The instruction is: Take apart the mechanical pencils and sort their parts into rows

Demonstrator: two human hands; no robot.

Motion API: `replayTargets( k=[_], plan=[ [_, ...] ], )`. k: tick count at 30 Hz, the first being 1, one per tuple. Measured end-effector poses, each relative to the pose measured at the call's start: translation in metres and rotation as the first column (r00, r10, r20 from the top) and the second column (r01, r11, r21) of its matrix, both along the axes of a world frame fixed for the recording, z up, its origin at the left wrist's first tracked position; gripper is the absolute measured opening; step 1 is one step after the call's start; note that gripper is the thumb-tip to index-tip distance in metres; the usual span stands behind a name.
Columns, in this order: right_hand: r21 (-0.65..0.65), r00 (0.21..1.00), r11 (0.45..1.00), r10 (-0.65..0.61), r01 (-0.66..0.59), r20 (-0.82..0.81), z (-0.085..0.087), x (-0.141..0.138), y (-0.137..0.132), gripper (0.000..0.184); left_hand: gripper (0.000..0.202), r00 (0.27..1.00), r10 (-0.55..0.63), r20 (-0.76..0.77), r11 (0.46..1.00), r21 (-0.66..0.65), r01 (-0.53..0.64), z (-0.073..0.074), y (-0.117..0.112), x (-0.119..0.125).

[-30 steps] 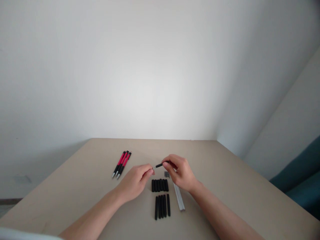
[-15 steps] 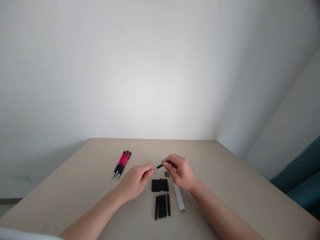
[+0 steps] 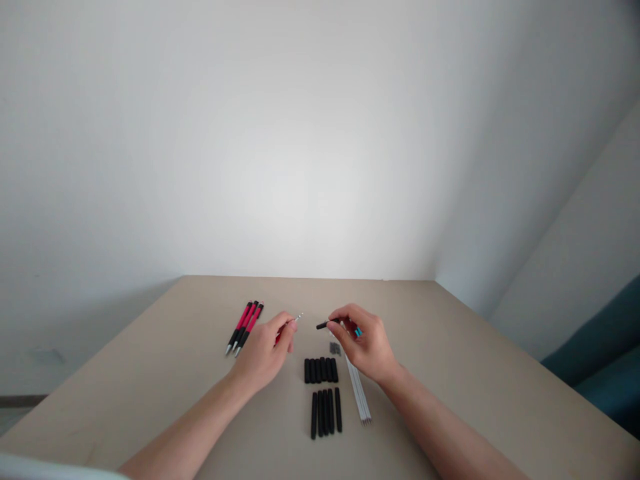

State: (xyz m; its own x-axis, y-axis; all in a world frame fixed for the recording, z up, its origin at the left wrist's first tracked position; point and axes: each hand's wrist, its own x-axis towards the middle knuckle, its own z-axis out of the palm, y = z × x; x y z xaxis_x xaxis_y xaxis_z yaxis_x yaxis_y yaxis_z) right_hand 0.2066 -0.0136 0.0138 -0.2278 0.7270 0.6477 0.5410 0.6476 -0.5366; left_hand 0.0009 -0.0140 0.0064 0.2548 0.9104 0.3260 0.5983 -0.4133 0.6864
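Note:
My left hand [image 3: 267, 350] is closed in a pinch around a slim pen part with a thin pale end [image 3: 299, 317] that sticks out past the fingertips. A bit of red shows under its fingers; the rest is hidden. Across a small gap, my right hand [image 3: 364, 340] pinches a short black pen tube [image 3: 321, 326], which points left. Some teal shows between the right fingers, too small to name. Below the hands lie a row of short black grips [image 3: 321, 371] and a row of longer black tubes [image 3: 327, 413].
Three red-and-black pens [image 3: 245, 329] lie left of my left hand. White refills [image 3: 358, 393] lie below my right hand, partly covered by it. Small grey pieces [image 3: 335, 349] rest above the black grips. A wall [image 3: 310, 167] rises behind the table [image 3: 425, 313].
The hands have drawn apart: the left went left and up a little, its pale tip now tilted up. The black tube no longer sits close to the left fingertips.

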Motion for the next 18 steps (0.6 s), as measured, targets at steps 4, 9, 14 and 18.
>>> replayTargets(
  k=[4, 9, 14, 18],
  plan=[
    [-0.013, 0.999, 0.999, 0.033, -0.033, 0.007, -0.0005, -0.0019, -0.0014, 0.013, 0.032, 0.997, -0.046, 0.057, 0.999, 0.016, 0.045, 0.0033, -0.0040, 0.0022],
    [-0.032, 0.995, 0.995, 0.099, -0.099, 0.000, -0.0011, -0.0029, -0.0022, 0.010, 0.031, 0.987, -0.120, 0.104, 0.993, 0.022, 0.118, 0.0054, -0.0076, 0.0035],
    [-0.033, 0.993, 0.993, 0.115, -0.115, 0.003, -0.0026, -0.0035, -0.0014, 0.009, 0.032, 0.984, -0.131, 0.122, 0.991, 0.052, 0.126, 0.0060, -0.0081, 0.0030],
    [-0.045, 0.992, 0.991, 0.125, -0.124, 0.033, -0.0034, -0.0037, -0.0007, 0.010, 0.032, 0.982, -0.142, 0.125, 0.989, 0.061, 0.136, 0.0061, -0.0079, 0.0018]
  ],
)
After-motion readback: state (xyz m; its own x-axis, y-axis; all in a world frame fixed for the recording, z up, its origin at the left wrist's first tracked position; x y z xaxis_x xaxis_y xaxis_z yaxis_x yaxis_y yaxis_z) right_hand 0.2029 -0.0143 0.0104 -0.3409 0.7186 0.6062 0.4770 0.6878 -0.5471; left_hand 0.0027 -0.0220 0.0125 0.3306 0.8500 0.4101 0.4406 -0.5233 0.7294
